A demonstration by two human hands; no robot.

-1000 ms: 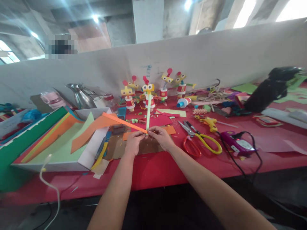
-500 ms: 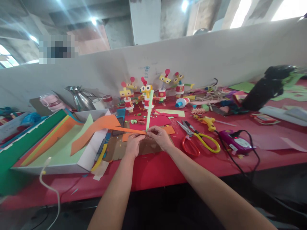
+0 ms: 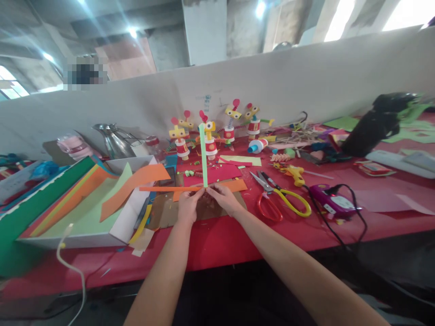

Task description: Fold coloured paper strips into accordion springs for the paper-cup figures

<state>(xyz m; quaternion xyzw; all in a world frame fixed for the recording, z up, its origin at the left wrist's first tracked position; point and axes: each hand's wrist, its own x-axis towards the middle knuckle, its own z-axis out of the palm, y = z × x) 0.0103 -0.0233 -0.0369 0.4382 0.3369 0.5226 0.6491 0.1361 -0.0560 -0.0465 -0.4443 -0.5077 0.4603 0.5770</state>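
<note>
My left hand (image 3: 188, 204) and my right hand (image 3: 224, 199) meet above a piece of brown cardboard (image 3: 166, 210), thumbs and fingertips pinched together. Between them is the point where two narrow paper strips cross. The light green paper strip (image 3: 204, 156) stands almost upright from my fingertips. An orange paper strip (image 3: 163, 189) stretches out level to the left. Fingers cover the crossing, so how the strips are joined there is hidden. A wider orange paper piece (image 3: 234, 185) lies just behind my right hand.
On the left stands a white box (image 3: 131, 217) of coloured paper sheets. Scissors with red and yellow handles (image 3: 292, 201), a yellow glue gun (image 3: 295, 173) and a purple power box (image 3: 335, 201) lie right. Several paper-cup figures (image 3: 210, 147) stand behind.
The green strip has gone from leaning right to nearly upright with a slight left lean. The orange strip's free end has swung lower and lies straighter to the left. Both hands stay pinched together.
</note>
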